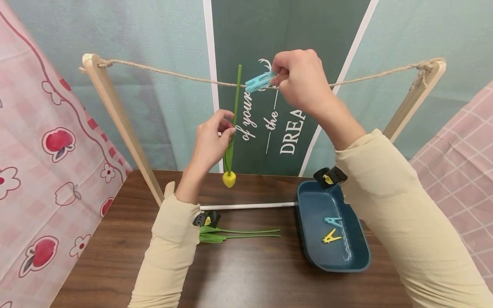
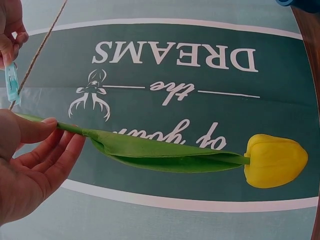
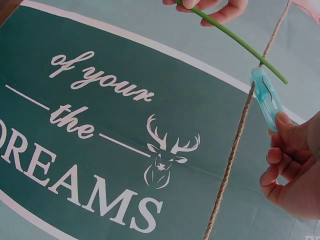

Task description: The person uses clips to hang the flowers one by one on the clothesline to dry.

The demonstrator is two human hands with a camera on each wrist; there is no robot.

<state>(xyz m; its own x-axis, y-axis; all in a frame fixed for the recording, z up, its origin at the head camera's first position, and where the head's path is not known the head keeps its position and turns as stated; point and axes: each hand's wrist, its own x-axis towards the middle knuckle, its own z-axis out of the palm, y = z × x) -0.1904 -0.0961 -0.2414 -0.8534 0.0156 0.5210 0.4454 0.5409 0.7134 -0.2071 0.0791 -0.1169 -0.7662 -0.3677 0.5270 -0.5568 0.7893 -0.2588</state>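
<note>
A yellow tulip (image 1: 229,179) hangs head down, its green stem (image 3: 240,41) crossing the rope (image 1: 185,77) near the middle. My left hand (image 1: 212,139) pinches that stem between thumb and fingers, below the rope in the head view. In the left wrist view the bloom (image 2: 276,161) points away from the hand, leaves along the stem. My right hand (image 1: 302,79) pinches the tail end of a light blue clothespin (image 3: 267,97). The clothespin's tip lies at the rope, right beside the stem.
Two wooden posts (image 1: 123,128) hold the rope ends. On the brown table (image 1: 246,273) lie green stems with leaves (image 1: 246,233), partly behind the left sleeve, and a white rod (image 1: 250,206). A blue basin (image 1: 331,261) holds a blue clothespin (image 1: 333,221) and a yellow clothespin (image 1: 331,236).
</note>
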